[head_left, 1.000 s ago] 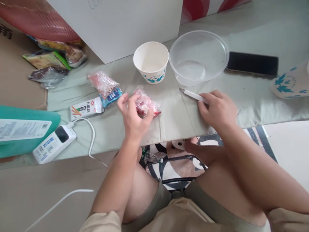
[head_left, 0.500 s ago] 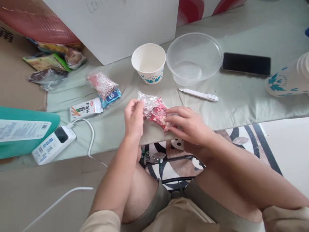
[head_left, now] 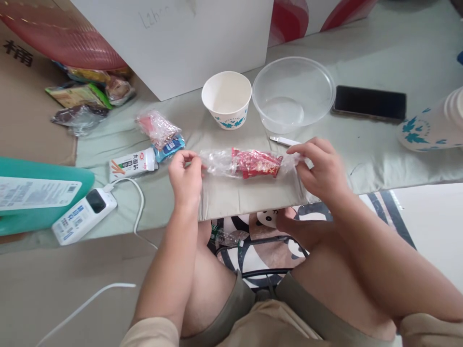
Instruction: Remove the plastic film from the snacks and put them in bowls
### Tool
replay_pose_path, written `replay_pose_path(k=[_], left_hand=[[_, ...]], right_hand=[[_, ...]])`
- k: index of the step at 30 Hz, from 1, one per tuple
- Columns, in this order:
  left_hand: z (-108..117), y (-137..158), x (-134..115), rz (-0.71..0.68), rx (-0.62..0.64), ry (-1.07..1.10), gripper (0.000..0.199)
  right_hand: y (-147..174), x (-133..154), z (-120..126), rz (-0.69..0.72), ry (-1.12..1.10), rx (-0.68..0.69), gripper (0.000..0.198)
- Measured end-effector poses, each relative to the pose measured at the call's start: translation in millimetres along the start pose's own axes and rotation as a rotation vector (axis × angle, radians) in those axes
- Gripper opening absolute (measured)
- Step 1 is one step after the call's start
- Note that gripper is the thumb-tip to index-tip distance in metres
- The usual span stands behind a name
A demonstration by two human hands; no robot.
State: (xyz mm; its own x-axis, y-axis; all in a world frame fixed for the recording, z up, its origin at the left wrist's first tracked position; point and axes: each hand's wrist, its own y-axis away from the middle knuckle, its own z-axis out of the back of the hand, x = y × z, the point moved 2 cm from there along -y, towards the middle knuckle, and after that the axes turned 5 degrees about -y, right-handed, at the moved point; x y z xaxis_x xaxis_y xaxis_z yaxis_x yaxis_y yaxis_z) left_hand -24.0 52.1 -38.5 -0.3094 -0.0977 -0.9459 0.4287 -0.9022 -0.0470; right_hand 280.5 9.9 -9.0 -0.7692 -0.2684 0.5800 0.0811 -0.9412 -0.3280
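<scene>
A clear plastic wrapper with a red packet inside is stretched flat between my two hands just above the table's front edge. My left hand pinches its left end. My right hand pinches its right end. Behind my right hand lies a white pen-like utility knife, partly hidden by my fingers. An empty white paper cup and an empty clear plastic bowl stand side by side just beyond the wrapper.
A black phone and a stack of paper cups lie at right. Snack packets, a noodle-stick pack, a power bank with white cable and a teal box sit at left. A white box stands behind.
My right hand let go of the white knife and came over to the wrapper. Both hands have since pulled the crumpled wrapper out sideways into a long flat strip.
</scene>
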Motion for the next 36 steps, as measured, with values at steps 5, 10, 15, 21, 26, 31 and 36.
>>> replay_pose_path(k=[5,10,15,21,26,31,36], left_hand=[[2,7,-10,-0.562,0.039,-0.208,0.029],[-17,15,-20,-0.794,0.294,-0.326,0.033],[-22,14,-25,-0.678,0.310,-0.298,0.009],[-14,12,-28,-0.333,0.253,0.002,0.011],[-14,16,-32,-0.238,0.345,-0.019,0.010],[-14,27,-37,-0.350,0.485,-0.354,0.018],[-12,26,-43,-0.448,0.433,-0.413,0.021]], right_hand=[[-1,-4,5,-0.050,0.060,-0.082,0.036],[-1,1,6,-0.048,0.013,-0.084,0.025],[-3,-6,8,-0.115,0.052,-0.153,0.017],[-8,-15,15,-0.151,0.088,-0.319,0.019],[-1,17,12,0.076,0.109,-0.289,0.020],[8,45,-26,0.315,0.119,0.101,0.044],[8,36,-44,0.319,0.176,0.023,0.043]])
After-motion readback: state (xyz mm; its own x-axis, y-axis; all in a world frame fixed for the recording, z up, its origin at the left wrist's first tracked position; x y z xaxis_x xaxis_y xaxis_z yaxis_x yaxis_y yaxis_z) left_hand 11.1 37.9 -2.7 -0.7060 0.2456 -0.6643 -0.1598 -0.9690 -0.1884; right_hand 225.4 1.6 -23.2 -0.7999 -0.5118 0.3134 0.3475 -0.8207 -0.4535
